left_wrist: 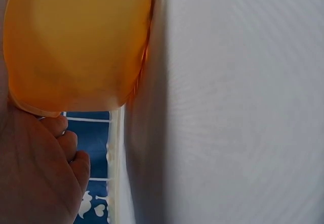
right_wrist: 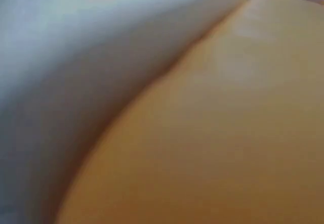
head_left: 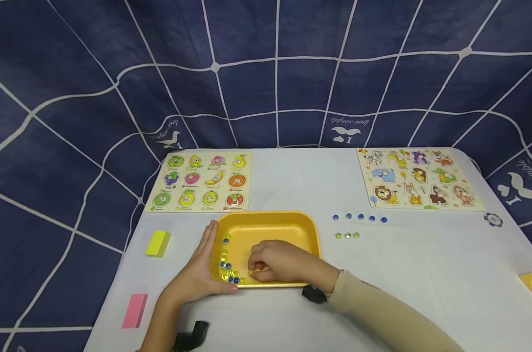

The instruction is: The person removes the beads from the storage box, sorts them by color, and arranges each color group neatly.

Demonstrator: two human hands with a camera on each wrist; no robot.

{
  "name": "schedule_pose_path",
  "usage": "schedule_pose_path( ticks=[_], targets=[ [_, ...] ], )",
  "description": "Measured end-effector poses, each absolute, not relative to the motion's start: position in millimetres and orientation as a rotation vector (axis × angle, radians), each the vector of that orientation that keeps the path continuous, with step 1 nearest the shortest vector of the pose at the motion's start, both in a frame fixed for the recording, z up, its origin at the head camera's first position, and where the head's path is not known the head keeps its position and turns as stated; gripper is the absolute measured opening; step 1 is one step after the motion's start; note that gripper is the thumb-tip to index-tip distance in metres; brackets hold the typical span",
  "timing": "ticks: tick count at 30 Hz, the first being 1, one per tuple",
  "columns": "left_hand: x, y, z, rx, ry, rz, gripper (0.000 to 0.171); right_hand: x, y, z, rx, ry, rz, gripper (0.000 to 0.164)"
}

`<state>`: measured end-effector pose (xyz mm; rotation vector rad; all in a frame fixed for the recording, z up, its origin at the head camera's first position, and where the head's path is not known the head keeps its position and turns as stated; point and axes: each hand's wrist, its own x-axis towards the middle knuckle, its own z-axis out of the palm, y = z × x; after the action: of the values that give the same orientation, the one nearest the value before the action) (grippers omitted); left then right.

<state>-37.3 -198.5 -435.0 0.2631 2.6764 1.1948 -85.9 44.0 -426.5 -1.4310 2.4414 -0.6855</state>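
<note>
A yellow plastic tray (head_left: pixel 266 216) sits in the middle of the white table. My left hand (head_left: pixel 200 271) holds its left end, the fingers along the side wall and the thumb at the near rim. In the left wrist view, the hand's (left_wrist: pixel 38 168) fingers curl by the tray's (left_wrist: pixel 76 42) edge. Yellow and blue glass beads (head_left: pixel 224 256) are gathered along the tray's left side and near left corner. Inside the tray, my right hand (head_left: pixel 276 261) pinches a yellow glass bead (head_left: pixel 250 272) at its fingertips. The right wrist view shows mostly the tray's outer wall (right_wrist: pixel 212 133).
Right of the tray lie a row of blue beads (head_left: pixel 360 216) and a shorter row of yellow beads (head_left: pixel 347 235). A fruit puzzle board (head_left: pixel 202 195) and an animal puzzle board (head_left: pixel 417 181) lie behind. Yellow (head_left: pixel 158 244) and pink (head_left: pixel 135 311) blocks are at left.
</note>
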Motion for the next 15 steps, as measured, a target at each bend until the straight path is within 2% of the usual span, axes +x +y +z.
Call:
schedule_pose_path(
  ticks=[15],
  targets=[
    [-37.1, -197.9, -434.7, 0.266, 2.696, 1.171, 0.145, -87.7, 103.7, -373.4, -1.331, 2.669, -1.172, 0.006]
  ],
)
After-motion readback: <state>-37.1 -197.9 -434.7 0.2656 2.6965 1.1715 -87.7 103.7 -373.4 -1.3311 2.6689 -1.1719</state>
